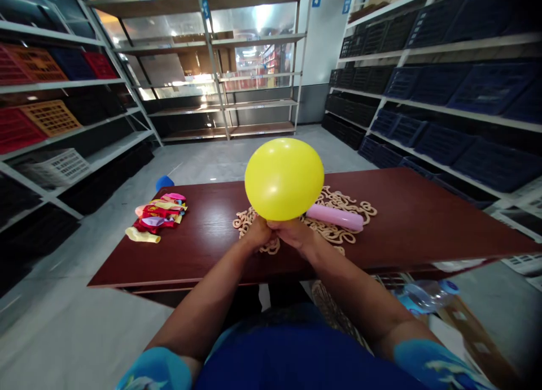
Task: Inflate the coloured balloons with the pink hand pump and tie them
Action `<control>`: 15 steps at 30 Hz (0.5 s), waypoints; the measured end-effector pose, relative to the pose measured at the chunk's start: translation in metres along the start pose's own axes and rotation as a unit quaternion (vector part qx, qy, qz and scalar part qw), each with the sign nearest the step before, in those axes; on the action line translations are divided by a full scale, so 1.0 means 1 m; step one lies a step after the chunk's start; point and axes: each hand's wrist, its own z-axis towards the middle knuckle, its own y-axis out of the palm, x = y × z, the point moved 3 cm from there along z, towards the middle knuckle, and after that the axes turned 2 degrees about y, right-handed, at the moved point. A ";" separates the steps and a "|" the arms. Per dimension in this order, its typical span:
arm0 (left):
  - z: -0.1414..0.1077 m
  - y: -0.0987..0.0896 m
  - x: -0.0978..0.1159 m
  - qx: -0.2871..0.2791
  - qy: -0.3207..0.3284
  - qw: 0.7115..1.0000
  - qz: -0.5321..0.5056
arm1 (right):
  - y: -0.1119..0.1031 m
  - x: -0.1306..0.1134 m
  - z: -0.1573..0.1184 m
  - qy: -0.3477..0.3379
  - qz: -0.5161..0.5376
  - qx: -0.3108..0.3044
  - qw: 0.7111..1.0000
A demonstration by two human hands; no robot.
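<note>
A round, inflated yellow balloon (283, 178) stands above the dark red table (203, 237), its lower end between my hands. My left hand (259, 233) and my right hand (292, 232) are closed together at its neck, which their fingers largely hide. Beneath and around my hands lies a heap of beige, curly long balloons (347, 236). On that heap, right of the yellow balloon, rests a pink cylinder (336, 217). At the table's left lies a pile of uninflated balloons in red, pink, yellow and lilac (158, 214).
A blue round object (164, 182) shows beyond the table's left back corner. Shelves with crates (486, 88) stand at both sides, and a rack (258, 105) stands behind. A clear plastic bottle (427, 294) and cardboard are below the table's right front edge.
</note>
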 end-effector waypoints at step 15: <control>-0.021 -0.034 0.000 0.093 0.129 0.973 -0.167 | 0.037 0.000 0.024 0.018 0.004 0.004 1.000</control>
